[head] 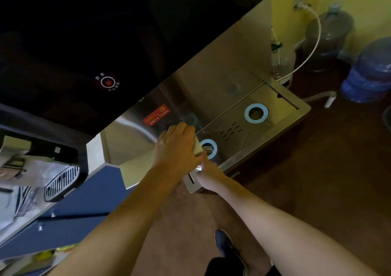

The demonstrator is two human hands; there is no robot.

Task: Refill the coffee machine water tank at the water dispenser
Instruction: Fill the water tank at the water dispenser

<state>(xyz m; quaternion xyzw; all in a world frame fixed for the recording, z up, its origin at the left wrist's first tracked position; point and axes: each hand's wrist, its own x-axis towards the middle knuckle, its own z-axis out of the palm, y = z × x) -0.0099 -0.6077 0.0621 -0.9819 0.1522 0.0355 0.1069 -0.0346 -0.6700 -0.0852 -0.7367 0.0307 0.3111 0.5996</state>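
Note:
The steel water dispenser has a black front panel with a red-lit button [108, 82] and a drip tray [281, 115] with two blue rings. My left hand [177, 146] is closed over a pale cream part [197, 148], apparently the top edge of the clear water tank. It holds this above the nearer blue ring [213, 149]. The tank's clear body is hard to make out. My right hand [208, 171] reaches in from the near side, with its thumb against the cream part. Its fingers are tucked under the left hand.
The coffee machine with its slotted drip grille [61, 182] stands on a counter at the left, above blue cabinet fronts [84, 204]. Large water bottles [370, 72] and a white hose [315, 43] are on the brown floor to the right. My shoe [226, 246] is below.

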